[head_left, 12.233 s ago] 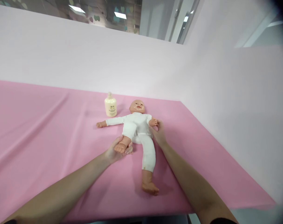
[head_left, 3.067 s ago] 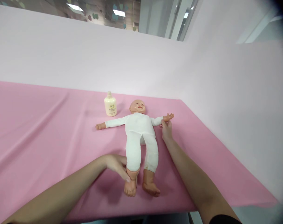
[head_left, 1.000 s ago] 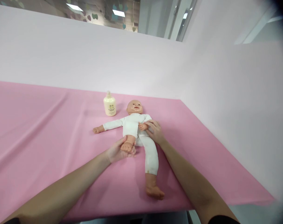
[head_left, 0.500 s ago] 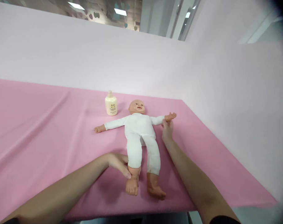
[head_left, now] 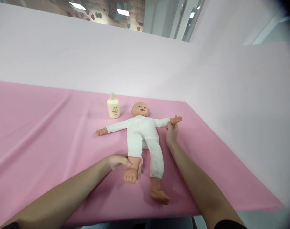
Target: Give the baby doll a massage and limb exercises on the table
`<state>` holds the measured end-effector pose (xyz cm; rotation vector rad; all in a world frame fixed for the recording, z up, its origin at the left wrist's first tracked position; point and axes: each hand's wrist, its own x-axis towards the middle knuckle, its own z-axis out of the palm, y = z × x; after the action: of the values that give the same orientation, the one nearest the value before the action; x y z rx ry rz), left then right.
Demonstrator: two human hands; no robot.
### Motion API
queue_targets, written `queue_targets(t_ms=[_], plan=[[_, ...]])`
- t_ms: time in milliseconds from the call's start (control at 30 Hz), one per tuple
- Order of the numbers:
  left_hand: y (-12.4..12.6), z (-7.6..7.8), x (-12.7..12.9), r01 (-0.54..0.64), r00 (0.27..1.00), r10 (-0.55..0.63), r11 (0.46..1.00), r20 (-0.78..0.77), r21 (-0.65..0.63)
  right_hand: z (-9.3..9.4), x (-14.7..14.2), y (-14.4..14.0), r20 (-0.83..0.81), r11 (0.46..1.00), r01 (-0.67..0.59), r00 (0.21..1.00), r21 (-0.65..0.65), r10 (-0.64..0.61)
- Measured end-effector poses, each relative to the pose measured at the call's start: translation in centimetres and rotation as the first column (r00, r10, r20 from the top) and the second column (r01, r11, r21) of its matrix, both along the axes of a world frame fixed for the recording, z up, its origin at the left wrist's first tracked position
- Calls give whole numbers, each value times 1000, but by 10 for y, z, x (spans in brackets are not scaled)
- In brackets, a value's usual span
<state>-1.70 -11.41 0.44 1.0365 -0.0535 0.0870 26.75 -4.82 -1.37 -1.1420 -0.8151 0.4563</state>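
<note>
A baby doll (head_left: 142, 133) in a white bodysuit lies on its back on the pink cloth (head_left: 39, 133), head toward the far wall, arms spread. My left hand (head_left: 118, 161) grips the ankle of the doll's left-side leg, whose knee is slightly bent with the foot raised off the cloth. My right hand (head_left: 171, 133) holds the doll's outstretched arm at the wrist, just below its small hand. The doll's other leg lies straight toward me.
A cream lotion bottle (head_left: 113, 106) stands upright just left of the doll's head. Pale pink walls close the table at the back and right. The cloth's front edge runs near the bottom of the view.
One second ago the leg was pushed up to the belly and the arm folded over the chest. Both were stretched out; now the leg is bending up again while the arm stays out.
</note>
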Motion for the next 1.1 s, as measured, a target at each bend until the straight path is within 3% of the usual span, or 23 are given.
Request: queue_targets(t_ms=[100, 200, 267, 400, 600, 733, 833, 900, 1000, 1100], plan=[[1, -2, 4, -116, 983, 136, 981, 127, -154, 7, -9, -5, 112, 998, -36, 993, 48, 30], [4, -1, 6, -262, 943, 308, 919, 122, -294, 10, -19, -11, 338, 989, -101, 939, 108, 59], [5, 2, 6, -355, 912, 404, 859, 64, -369, 9, -24, -15, 527, 983, -127, 849, 132, 39], [5, 7, 7, -454, 871, 489, 778, -34, -435, 8, -28, -20, 826, 974, -152, 561, 166, -53], [7, 7, 10, -488, 859, 503, 749, -93, -449, 16, -32, -24, 949, 965, -208, 301, 160, -92], [10, 6, 14, -511, 849, 516, 748, -113, -422, 20, -34, -26, 977, 967, -225, 199, 124, -79], [11, 4, 15, -514, 847, 522, 757, -100, -404, 20, -34, -26, 979, 968, -225, 189, 113, -71], [11, 2, 14, -492, 862, 498, 778, -94, -390, 17, -32, -25, 971, 969, -220, 229, 117, -65], [11, -3, 10, -366, 927, 371, 873, -48, -323, 14, -28, -23, 916, 970, -190, 395, 152, -66], [10, -5, 4, -103, 993, 110, 979, 31, -176, 12, -23, -20, 770, 983, -126, 637, 131, -22]])
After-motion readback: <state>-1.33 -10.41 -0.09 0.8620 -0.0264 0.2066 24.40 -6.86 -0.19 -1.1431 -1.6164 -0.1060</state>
